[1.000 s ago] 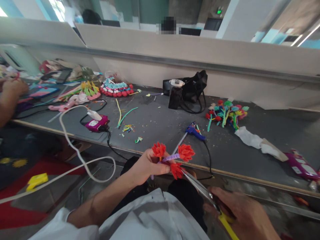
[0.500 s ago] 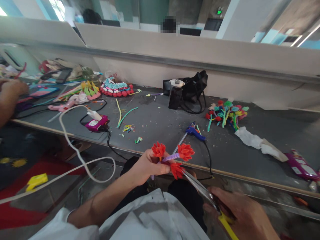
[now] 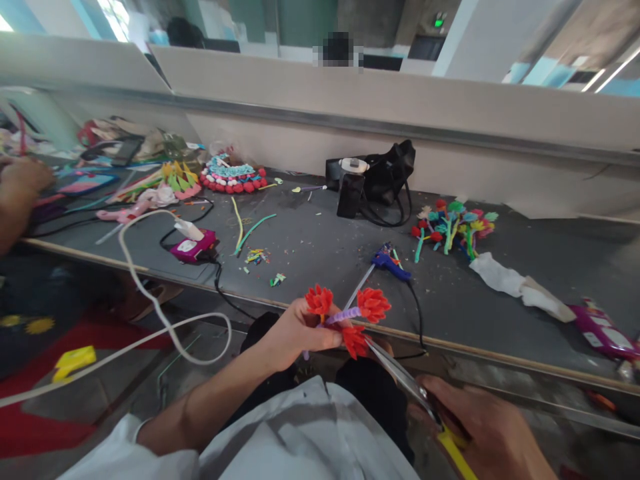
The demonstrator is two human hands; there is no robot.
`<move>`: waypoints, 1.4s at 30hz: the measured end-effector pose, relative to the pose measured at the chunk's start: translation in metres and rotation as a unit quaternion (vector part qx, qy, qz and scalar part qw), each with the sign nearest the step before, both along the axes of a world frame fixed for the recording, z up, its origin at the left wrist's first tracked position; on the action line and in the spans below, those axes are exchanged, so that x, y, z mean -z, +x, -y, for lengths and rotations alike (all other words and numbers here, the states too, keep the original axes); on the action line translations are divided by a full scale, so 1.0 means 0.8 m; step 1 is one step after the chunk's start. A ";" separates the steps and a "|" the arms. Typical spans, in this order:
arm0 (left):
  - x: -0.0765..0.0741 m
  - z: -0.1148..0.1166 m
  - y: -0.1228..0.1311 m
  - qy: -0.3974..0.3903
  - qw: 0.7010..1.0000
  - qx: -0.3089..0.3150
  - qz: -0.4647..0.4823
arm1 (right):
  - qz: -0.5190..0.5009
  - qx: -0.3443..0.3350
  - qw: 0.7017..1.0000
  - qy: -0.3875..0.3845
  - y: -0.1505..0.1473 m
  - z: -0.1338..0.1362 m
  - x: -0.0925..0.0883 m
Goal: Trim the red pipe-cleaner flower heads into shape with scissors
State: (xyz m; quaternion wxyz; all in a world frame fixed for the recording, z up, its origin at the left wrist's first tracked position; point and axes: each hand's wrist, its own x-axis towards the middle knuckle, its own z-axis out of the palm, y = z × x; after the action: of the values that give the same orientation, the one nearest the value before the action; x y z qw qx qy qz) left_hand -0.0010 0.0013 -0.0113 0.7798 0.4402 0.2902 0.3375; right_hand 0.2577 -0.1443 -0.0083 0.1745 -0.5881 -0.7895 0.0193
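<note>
Fuzzy red flowers (image 3: 374,305) slightly shifted, left hand (image 3: 290,339) pinching purple stem (image 3: 344,315), right hand (image 3: 483,420) gripping metal scissors (image 3: 404,379)

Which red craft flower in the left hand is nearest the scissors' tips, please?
The lowest red flower, right at the tips of the scissors; the upper-left flower and rightmost flower sit higher, farther away.
</note>
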 end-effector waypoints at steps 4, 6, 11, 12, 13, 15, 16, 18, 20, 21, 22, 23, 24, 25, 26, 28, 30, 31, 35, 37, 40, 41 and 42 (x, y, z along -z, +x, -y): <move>-0.003 0.001 0.001 -0.006 1.000 0.003 0.006 | -0.016 -0.011 1.000 -0.006 -0.001 0.003 0.005; -0.004 0.000 0.001 -0.005 1.000 0.001 0.002 | -0.022 -0.011 0.999 -0.022 -0.001 0.003 0.007; -0.005 -0.001 0.000 0.007 1.000 0.000 -0.012 | 0.008 -0.007 1.000 -0.017 0.000 -0.001 0.005; -0.005 -0.001 0.000 0.010 1.000 -0.001 -0.015 | 0.023 -0.009 1.000 -0.015 0.001 -0.002 0.003; -0.004 -0.002 -0.001 0.012 1.000 -0.003 -0.018 | 0.037 -0.011 0.999 -0.015 0.001 -0.004 0.001; -0.003 -0.002 -0.002 0.016 1.000 -0.004 -0.021 | 0.053 -0.019 0.998 -0.010 0.003 -0.006 -0.003; -0.003 -0.002 -0.002 0.016 1.000 -0.004 -0.021 | 0.055 -0.025 0.998 -0.006 0.004 -0.006 -0.005; -0.002 -0.002 -0.003 0.017 1.000 -0.006 -0.020 | 0.058 -0.031 0.998 0.003 0.005 -0.006 -0.007; -0.002 -0.002 -0.003 0.020 0.999 -0.007 -0.023 | 0.061 -0.033 0.998 0.005 0.006 -0.006 -0.008; -0.002 -0.002 -0.003 0.026 0.999 -0.006 -0.026 | 0.063 -0.034 0.997 0.002 0.006 -0.006 -0.008; -0.002 -0.001 -0.003 0.034 0.999 -0.005 -0.029 | 0.062 -0.032 0.998 0.000 0.006 -0.006 -0.008; -0.001 -0.001 -0.003 0.043 0.999 -0.006 -0.031 | 0.061 -0.030 0.998 -0.003 0.006 -0.006 -0.008; -0.001 -0.001 -0.003 0.051 0.998 -0.007 -0.033 | 0.059 -0.028 0.998 -0.004 0.007 -0.006 -0.008; 0.000 -0.002 -0.003 0.056 0.998 -0.010 -0.036 | 0.057 -0.027 0.998 -0.007 0.007 -0.006 -0.008; 0.001 -0.002 -0.003 0.060 0.997 -0.011 -0.039 | 0.056 -0.027 0.998 -0.008 0.007 -0.006 -0.008; 0.003 -0.002 -0.004 0.060 0.997 -0.011 -0.042 | 0.058 -0.033 0.998 -0.009 0.008 -0.006 -0.007; 0.005 -0.002 -0.005 0.057 0.998 -0.008 -0.039 | 0.059 -0.038 0.997 -0.005 0.008 -0.006 -0.006; 0.006 -0.002 -0.005 0.056 0.998 -0.007 -0.037 | 0.060 -0.038 0.997 -0.004 0.008 -0.006 -0.006; 0.007 -0.002 -0.005 0.053 0.998 -0.004 -0.035 | 0.059 -0.041 0.997 0.011 0.007 -0.008 -0.007; 0.005 -0.001 -0.004 0.045 0.998 -0.001 -0.032 | 0.057 -0.045 0.997 0.017 0.006 -0.008 -0.009; 0.004 -0.001 -0.003 0.036 0.999 0.005 -0.025 | 0.057 -0.041 0.997 0.011 0.006 -0.007 -0.008; 0.004 -0.001 -0.003 0.035 0.999 0.006 -0.025 | 0.059 -0.038 0.997 0.008 0.007 -0.006 -0.008; 0.005 -0.001 -0.003 0.036 0.999 0.006 -0.026 | 0.060 -0.037 0.997 0.006 0.008 -0.006 -0.007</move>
State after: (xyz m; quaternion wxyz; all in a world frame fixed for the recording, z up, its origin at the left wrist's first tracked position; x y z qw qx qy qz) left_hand -0.0034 0.0023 -0.0151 0.7578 0.4778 0.2956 0.3318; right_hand 0.2641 -0.1399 -0.0027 0.1295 -0.5573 -0.8200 -0.0142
